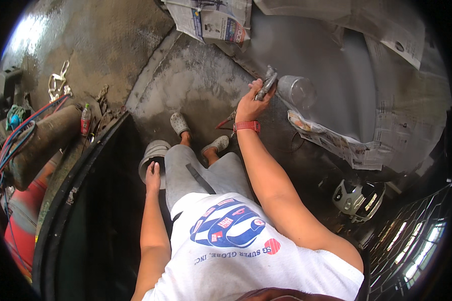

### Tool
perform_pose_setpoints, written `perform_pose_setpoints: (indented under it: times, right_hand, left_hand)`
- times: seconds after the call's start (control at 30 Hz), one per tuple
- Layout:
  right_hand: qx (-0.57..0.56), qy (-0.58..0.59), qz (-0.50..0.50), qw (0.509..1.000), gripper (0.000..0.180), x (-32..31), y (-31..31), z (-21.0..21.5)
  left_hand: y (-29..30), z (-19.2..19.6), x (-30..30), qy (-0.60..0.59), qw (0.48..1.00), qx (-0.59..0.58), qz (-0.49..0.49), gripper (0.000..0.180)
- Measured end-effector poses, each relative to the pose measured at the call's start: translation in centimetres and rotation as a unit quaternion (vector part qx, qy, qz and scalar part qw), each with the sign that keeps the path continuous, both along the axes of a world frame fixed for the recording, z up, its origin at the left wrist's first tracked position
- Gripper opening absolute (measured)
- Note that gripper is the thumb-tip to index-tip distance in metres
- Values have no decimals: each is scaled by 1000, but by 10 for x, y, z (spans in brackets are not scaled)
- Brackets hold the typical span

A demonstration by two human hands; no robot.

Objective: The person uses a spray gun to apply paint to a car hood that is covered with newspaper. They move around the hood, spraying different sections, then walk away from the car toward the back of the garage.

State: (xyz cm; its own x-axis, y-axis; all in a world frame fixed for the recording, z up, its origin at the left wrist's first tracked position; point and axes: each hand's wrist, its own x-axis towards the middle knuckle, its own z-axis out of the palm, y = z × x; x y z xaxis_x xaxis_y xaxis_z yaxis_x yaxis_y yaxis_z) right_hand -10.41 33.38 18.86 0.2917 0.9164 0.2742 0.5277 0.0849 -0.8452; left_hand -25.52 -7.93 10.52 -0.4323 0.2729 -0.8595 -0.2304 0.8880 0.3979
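In my right hand [252, 104], raised in front of me, is a grey-stained spray gun [267, 84] with my fingers wrapped round its body. A clear round cup [297, 92] sits at its right side. Just beyond lies a smooth grey panel [316, 47], partly framed by newspaper sheets [404, 128]. From here I cannot tell whether spray is coming out. Down by my left thigh hangs my left hand [153, 175], its fingers loosely stretched and holding nothing. Beside that hand is a grey bucket [156, 149], partly hidden by the hand and my leg.
A hose [227, 120] runs below my right wrist. To the right on the dark floor is a white-and-black helmet-like part [359, 199]. At left are a rusty cylinder [40, 145], coiled hoses [22, 133], a red bottle [86, 120] and a black curved edge [78, 183].
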Motion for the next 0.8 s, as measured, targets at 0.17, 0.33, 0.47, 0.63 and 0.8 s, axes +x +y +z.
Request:
perform_pose_setpoints:
  times: [0.17, 0.33, 0.47, 0.63, 0.8]
  right_hand:
    - [-101, 110, 59, 987, 45, -10, 5, 55]
    - [-62, 156, 94, 981, 29, 23, 20, 83]
    - [-88, 187, 3, 978, 30, 74, 14, 120]
    - [-34, 184, -78, 979, 42, 118, -4, 142]
    - [-50, 257, -4, 965, 46, 103, 15, 124]
  left_hand:
    - [6, -1, -10, 6, 1000, -1, -23, 63]
    - [13, -2, -22, 8, 999, 18, -36, 65]
    - [27, 6, -23, 11, 997, 54, -44, 68]
    - [46, 25, -14, 23, 996, 46, -71, 67]
    - [43, 26, -9, 42, 994, 48, -87, 69]
